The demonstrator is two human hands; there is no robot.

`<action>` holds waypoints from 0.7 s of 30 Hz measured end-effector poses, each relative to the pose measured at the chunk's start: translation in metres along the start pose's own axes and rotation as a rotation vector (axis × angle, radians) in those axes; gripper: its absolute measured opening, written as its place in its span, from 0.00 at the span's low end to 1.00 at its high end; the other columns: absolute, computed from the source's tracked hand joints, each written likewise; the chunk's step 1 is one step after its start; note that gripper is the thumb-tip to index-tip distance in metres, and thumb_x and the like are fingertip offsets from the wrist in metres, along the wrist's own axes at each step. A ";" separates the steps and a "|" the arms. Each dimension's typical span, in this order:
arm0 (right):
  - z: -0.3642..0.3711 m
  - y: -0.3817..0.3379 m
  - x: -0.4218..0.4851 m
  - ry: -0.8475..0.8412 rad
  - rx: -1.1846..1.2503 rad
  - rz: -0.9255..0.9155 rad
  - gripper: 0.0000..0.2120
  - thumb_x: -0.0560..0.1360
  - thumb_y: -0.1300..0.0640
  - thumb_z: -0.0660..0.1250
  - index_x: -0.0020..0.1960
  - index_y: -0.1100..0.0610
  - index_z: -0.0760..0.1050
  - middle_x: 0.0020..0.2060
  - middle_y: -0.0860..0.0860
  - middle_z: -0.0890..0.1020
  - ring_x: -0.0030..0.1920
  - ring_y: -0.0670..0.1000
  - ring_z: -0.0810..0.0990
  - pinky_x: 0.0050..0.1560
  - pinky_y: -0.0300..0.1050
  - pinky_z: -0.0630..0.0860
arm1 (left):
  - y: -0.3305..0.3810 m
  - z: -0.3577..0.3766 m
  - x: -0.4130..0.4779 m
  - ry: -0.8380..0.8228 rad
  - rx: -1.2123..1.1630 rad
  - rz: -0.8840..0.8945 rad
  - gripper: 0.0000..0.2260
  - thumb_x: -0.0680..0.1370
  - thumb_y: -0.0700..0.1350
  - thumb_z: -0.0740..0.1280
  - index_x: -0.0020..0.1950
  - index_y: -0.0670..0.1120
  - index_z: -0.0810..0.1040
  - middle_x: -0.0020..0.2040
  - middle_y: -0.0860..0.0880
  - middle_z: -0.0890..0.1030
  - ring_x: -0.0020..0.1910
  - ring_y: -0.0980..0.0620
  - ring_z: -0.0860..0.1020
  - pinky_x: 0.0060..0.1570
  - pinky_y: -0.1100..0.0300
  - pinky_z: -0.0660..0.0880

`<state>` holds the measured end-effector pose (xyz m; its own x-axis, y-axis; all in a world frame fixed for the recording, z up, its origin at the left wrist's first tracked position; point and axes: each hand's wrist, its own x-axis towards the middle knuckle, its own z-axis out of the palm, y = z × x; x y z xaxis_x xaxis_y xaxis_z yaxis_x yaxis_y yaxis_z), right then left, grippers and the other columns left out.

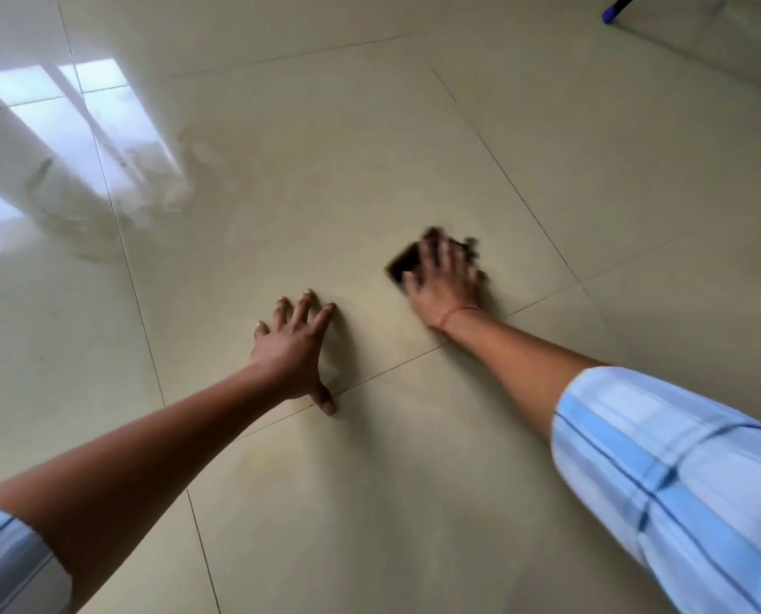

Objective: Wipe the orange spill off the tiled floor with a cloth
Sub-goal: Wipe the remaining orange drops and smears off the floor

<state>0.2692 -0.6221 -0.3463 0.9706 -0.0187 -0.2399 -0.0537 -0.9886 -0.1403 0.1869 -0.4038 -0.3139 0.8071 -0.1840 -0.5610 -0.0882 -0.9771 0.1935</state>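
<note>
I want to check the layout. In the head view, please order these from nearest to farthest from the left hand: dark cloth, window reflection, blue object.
From the left hand:
1. dark cloth, just to its right, under the right hand.
2. window reflection, far off to the upper left.
3. blue object, top right corner.

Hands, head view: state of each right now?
Left hand: open, fingers spread, braced flat on the tiled floor, holding nothing.
Right hand: open, fingers spread pressing the dark cloth to the floor; motion-blurred.
</note>
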 end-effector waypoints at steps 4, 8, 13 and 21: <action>0.011 -0.003 -0.039 -0.062 -0.063 -0.403 0.33 0.75 0.37 0.49 0.77 0.48 0.51 0.78 0.54 0.51 0.77 0.55 0.49 0.74 0.54 0.47 | -0.003 0.003 0.000 0.008 -0.017 0.011 0.66 0.53 0.61 0.81 0.79 0.52 0.42 0.79 0.48 0.40 0.77 0.40 0.41 0.72 0.37 0.54; -0.007 0.029 -0.001 -0.004 0.012 -0.125 0.32 0.77 0.38 0.51 0.77 0.47 0.50 0.78 0.53 0.49 0.77 0.54 0.47 0.73 0.57 0.46 | -0.001 0.001 0.003 0.006 -0.040 0.015 0.66 0.53 0.60 0.81 0.79 0.52 0.42 0.79 0.48 0.38 0.77 0.39 0.39 0.72 0.35 0.52; 0.000 -0.070 0.037 -0.037 0.038 -0.206 0.31 0.78 0.41 0.54 0.77 0.47 0.49 0.78 0.53 0.48 0.77 0.55 0.46 0.73 0.56 0.42 | -0.012 0.006 -0.003 0.096 -0.093 0.041 0.63 0.54 0.63 0.80 0.79 0.51 0.47 0.80 0.48 0.44 0.78 0.44 0.44 0.75 0.42 0.51; -0.003 -0.072 0.024 0.035 -0.022 -0.167 0.30 0.78 0.41 0.55 0.77 0.49 0.53 0.77 0.54 0.52 0.76 0.56 0.49 0.73 0.57 0.47 | -0.133 0.049 -0.113 0.333 -0.122 -0.137 0.56 0.59 0.83 0.44 0.78 0.49 0.54 0.79 0.50 0.54 0.78 0.49 0.51 0.75 0.51 0.52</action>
<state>0.2970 -0.5516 -0.3394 0.9733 0.1411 -0.1812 0.1135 -0.9814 -0.1546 0.0793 -0.2580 -0.3156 0.9538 0.0120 -0.3002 0.0879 -0.9666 0.2409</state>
